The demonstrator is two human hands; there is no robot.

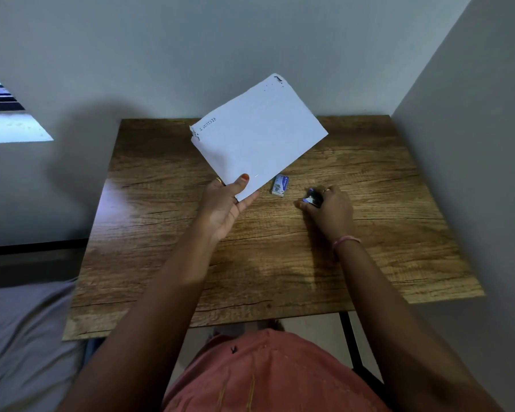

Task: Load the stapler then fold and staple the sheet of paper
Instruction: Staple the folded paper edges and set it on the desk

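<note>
My left hand [225, 205] holds a folded white sheet of paper [259, 135] by its near corner, thumb on top, lifted above the wooden table [161, 233] and tilted up to the right. A small staple glints near my thumb. My right hand [330, 211] rests on the table, closed around a small dark stapler [312, 199], mostly hidden by the fingers. A small blue and white staple box [280, 185] lies on the table between the two hands.
The table stands against a grey wall, with another wall close on the right. A bed with grey fabric [21, 337] lies to the left. My lap in reddish cloth [265, 373] is under the near edge.
</note>
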